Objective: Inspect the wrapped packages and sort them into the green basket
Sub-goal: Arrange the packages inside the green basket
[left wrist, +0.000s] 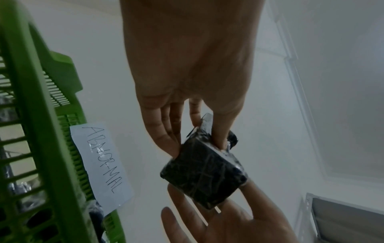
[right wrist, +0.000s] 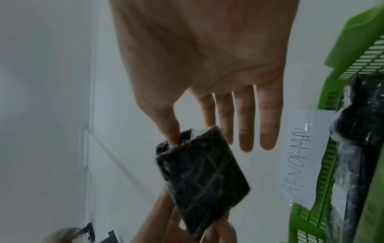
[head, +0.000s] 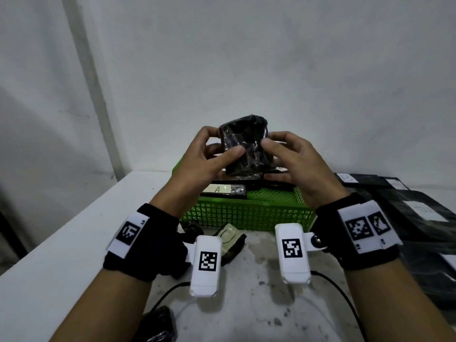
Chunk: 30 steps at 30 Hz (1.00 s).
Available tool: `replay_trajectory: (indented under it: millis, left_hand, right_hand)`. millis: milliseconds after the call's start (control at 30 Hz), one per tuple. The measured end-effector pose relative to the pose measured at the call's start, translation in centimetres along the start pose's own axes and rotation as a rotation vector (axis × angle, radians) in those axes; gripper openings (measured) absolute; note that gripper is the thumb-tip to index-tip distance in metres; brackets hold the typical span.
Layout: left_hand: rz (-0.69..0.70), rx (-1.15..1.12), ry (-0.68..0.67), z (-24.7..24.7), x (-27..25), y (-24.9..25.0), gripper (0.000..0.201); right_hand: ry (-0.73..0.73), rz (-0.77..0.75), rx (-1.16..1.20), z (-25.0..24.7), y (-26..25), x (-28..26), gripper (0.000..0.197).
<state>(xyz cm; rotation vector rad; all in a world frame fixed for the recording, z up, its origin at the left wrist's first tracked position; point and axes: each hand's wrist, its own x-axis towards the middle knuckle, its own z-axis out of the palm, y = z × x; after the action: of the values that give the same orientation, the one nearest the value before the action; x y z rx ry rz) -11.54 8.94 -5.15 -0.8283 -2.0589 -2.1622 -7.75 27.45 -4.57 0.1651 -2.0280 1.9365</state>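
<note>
Here, far left: white table (head: 61,243), edge running back to the wall.

Left hand (head: 197,159): raised above the basket, thumb on the near face of the black wrapped package (head: 246,146), fingers curled round its left side. Pinch hold, not a full fist. In the left wrist view the fingertips (left wrist: 170,144) press one end of the package (left wrist: 204,176).

Package: held up between both hands, clear of the table, directly over the green basket (head: 246,213). Shiny film, wrinkled. Its long axis looks roughly upright, tilted a little; loose film bunched at the top.

Right hand (head: 298,164): thumb on the near face at the package's right side. The right wrist view shows thumb tip (right wrist: 172,134) dug into the wrap at the package (right wrist: 199,177) corner with the index finger behind it; the three remaining fingers are straight and free. Light two-finger pinch.

Basket below: mesh walls, dark wrapped packages already inside, one with a white label marked "A" (head: 217,189). A paper tag reading "ABNORMAL" (left wrist: 101,162) is stuck to a basket wall.

Near edge, between the wrists: another small wrapped package (head: 229,240) lying on the table outside the basket. Far right: a black stack with white labels (head: 407,208).

Judgement: inspection step, package being turned. Basket lies straight down from the grip, both hands about equally near; the drop needs only a lowering and release, left hand holding more firmly.
</note>
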Motion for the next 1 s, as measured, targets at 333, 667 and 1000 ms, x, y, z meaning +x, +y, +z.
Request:
replay_trajectory:
  millis: [333,667,1000]
  left_hand:
    - [0.045,0.063,-0.052,-0.1,-0.2,0.9,0.014]
    - [-0.006,-0.026,-0.075,0.1,0.0,0.7,0.028]
    - [-0.010,-0.073,-0.028,-0.1,0.2,-0.1,0.016]
  right_hand:
    - [-0.040,0.046,0.038,-0.3,-0.5,-0.3,0.041]
    - [0.033,-0.091,0.125,0.7,-0.9,-0.5,0.023]
    - [-0.070,-0.074,-0.153,-1.4,-0.5,-0.3,0.040]
